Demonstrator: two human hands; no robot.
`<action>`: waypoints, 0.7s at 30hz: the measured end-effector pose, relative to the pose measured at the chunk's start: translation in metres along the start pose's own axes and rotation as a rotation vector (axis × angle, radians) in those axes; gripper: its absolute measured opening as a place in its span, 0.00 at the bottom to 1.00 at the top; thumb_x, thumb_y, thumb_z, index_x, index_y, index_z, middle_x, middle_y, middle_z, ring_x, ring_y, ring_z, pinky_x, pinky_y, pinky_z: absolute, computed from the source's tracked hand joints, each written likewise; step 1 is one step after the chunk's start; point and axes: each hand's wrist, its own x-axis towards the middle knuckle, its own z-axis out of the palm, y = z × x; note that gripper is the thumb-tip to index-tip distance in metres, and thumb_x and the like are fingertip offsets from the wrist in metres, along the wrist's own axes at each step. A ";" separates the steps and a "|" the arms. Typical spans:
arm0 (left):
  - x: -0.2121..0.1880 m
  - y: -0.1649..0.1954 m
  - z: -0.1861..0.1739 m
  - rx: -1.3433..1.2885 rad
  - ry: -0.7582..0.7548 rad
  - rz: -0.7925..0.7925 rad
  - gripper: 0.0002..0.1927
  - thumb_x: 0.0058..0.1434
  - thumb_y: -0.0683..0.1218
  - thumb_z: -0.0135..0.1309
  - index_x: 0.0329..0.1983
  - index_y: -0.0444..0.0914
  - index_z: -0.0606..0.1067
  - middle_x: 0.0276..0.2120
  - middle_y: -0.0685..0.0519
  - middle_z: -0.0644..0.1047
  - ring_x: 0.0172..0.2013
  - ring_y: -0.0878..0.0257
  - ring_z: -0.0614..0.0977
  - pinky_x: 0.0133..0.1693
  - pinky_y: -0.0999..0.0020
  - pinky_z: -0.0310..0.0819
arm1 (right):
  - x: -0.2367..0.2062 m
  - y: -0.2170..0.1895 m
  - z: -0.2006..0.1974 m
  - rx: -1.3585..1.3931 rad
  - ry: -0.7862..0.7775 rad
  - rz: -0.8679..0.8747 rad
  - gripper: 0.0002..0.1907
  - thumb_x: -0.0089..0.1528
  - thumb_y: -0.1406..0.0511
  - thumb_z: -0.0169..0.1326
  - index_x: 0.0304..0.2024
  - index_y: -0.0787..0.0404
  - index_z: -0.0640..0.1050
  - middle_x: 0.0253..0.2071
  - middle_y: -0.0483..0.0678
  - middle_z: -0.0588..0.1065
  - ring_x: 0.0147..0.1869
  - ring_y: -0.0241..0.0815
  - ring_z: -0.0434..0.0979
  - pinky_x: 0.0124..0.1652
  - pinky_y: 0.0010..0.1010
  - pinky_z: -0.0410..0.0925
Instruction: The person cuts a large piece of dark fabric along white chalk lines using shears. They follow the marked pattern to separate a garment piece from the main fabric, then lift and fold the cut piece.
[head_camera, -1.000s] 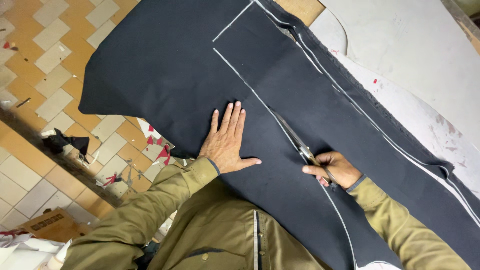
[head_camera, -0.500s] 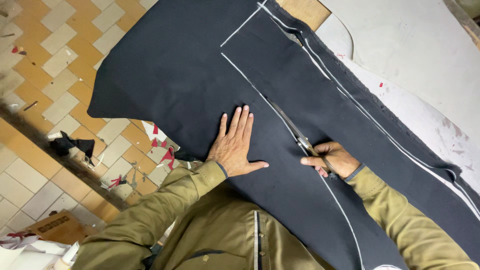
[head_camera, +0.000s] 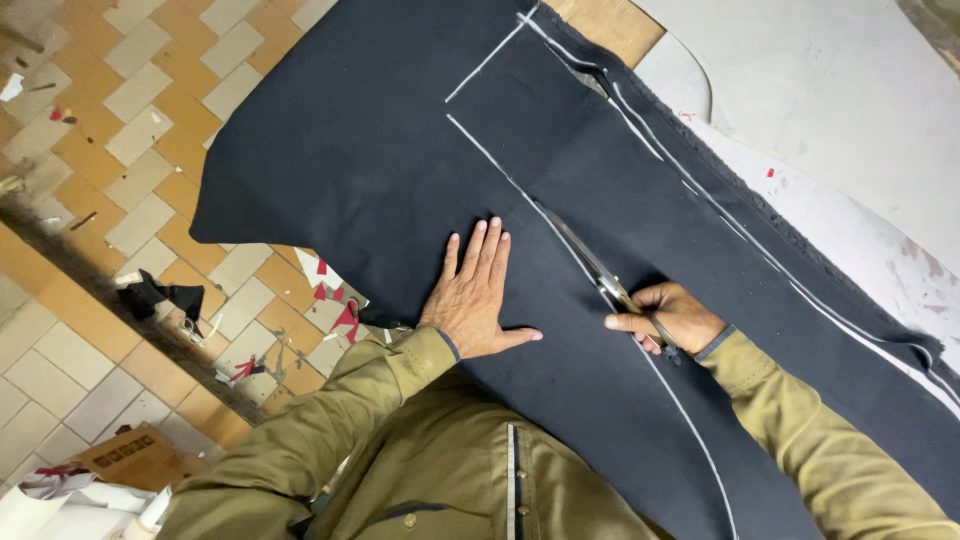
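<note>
Currently right hand (head_camera: 672, 316) fingers clamped on scissors (head_camera: 600, 280), left hand (head_camera: 478, 295) flat, fingers together-ish on cloth (head_camera: 380, 150). Risk: cloth creeps, blades wander off chalk line (head_camera: 500, 165).

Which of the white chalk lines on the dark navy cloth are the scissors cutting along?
The long diagonal chalk line beside the flat left hand. The metal scissors in the right hand lie on it; the other lines run farther right.

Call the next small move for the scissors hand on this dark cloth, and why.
Probably close the scissors and push them on along the white chalk line. The right hand holds them with blades lying on that line, which runs on uncut ahead of the tips, while the left hand lies flat on the dark cloth beside it.
</note>
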 end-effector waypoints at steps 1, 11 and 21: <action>-0.001 0.000 0.000 -0.009 0.004 0.005 0.69 0.50 0.83 0.44 0.72 0.22 0.48 0.74 0.31 0.44 0.74 0.42 0.42 0.70 0.38 0.33 | 0.001 -0.002 0.000 0.013 -0.006 -0.013 0.15 0.54 0.59 0.68 0.26 0.64 0.79 0.17 0.45 0.71 0.18 0.35 0.71 0.21 0.27 0.67; -0.002 -0.001 0.002 -0.042 -0.003 0.036 0.66 0.53 0.80 0.46 0.73 0.23 0.48 0.74 0.31 0.44 0.75 0.42 0.42 0.70 0.41 0.32 | 0.016 -0.035 0.006 0.072 0.007 -0.045 0.18 0.55 0.56 0.67 0.25 0.64 0.78 0.18 0.44 0.69 0.19 0.35 0.69 0.23 0.28 0.66; -0.003 -0.049 -0.016 -0.089 -0.063 0.192 0.68 0.48 0.81 0.49 0.74 0.26 0.48 0.75 0.35 0.45 0.75 0.45 0.44 0.71 0.44 0.32 | 0.024 -0.035 0.004 0.001 0.008 0.001 0.15 0.51 0.61 0.71 0.24 0.64 0.79 0.16 0.46 0.71 0.17 0.35 0.70 0.21 0.28 0.66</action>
